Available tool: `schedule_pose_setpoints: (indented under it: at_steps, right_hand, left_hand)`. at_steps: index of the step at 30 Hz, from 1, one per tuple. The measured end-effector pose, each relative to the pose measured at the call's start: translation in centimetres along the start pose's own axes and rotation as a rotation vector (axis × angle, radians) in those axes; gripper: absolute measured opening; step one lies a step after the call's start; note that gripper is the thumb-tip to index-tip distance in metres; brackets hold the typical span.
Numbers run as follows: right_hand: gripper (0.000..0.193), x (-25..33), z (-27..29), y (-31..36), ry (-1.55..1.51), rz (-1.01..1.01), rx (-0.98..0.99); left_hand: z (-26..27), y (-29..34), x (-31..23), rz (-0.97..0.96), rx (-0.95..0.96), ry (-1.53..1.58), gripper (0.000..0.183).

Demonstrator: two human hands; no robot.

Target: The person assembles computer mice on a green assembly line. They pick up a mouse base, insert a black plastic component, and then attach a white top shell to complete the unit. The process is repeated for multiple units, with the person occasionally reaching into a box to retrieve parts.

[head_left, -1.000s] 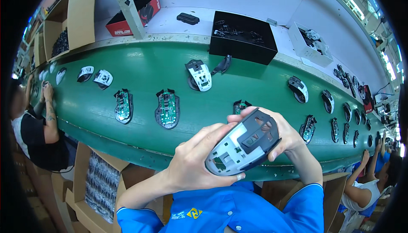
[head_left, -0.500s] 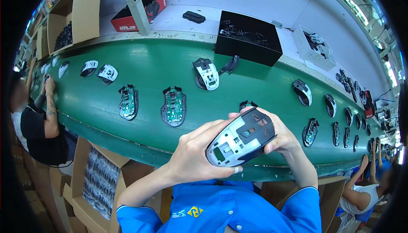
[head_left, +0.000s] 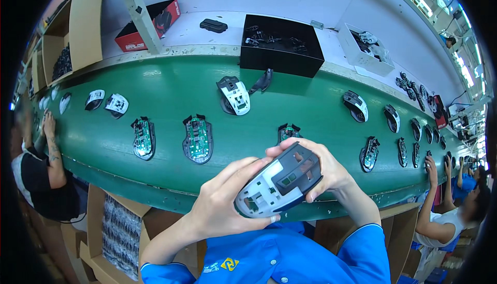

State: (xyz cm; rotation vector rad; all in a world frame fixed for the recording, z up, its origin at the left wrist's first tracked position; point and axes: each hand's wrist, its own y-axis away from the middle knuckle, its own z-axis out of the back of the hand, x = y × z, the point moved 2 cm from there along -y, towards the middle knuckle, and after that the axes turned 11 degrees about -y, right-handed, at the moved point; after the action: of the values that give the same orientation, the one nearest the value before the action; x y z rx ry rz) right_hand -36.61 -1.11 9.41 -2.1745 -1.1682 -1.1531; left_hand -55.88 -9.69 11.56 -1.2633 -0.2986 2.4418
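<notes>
Both my hands grip a black-and-white computer mouse shell (head_left: 274,183), tilted and raised above the belt's near edge. My left hand (head_left: 220,196) wraps round its white end, thumb below and fingers on top. Round the dark end is my right hand (head_left: 329,172), its fingertips on both sides. Just beyond my hands lies a mouse base with a green circuit board (head_left: 287,132), partly hidden. Two more mouse bases (head_left: 198,139) (head_left: 143,138) rest to the left. Farther off sits another black-and-white shell (head_left: 234,95) beside a dark curved side piece (head_left: 261,81).
The green conveyor belt (head_left: 171,84) carries several shells and bases to both sides. A black box of small parts (head_left: 282,59) stands on the back ledge, near a white box (head_left: 365,51). Cartons (head_left: 121,227) flank me below. Co-workers sit at left (head_left: 46,175) and right (head_left: 440,222).
The view has shifted, so the belt and its contents appear farther left and slightly lower. My hands keep hold of the mouse shell, whose tilt differs slightly.
</notes>
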Motion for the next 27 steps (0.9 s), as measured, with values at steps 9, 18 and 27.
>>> schedule_pose_setpoints:
  at_steps: [9, 18, 27]
  right_hand:
    - [0.09, 0.3, -0.5, -0.2, 0.263, 0.06, 0.019]
    - [0.093, 0.9, 0.4, -2.0, 0.448, -0.044, 0.108]
    - [0.036, 12.7, 13.7, -13.1, 1.486, 0.474, -0.546]
  left_hand:
    - [-1.3, 0.2, 1.1, 0.051, -0.116, 0.187, 0.071]
    - [-0.7, 0.4, 2.9, 0.178, -0.092, 0.252, 0.07]
    - [1.2, 3.6, 7.5, 0.537, 0.108, 1.396, 0.092]
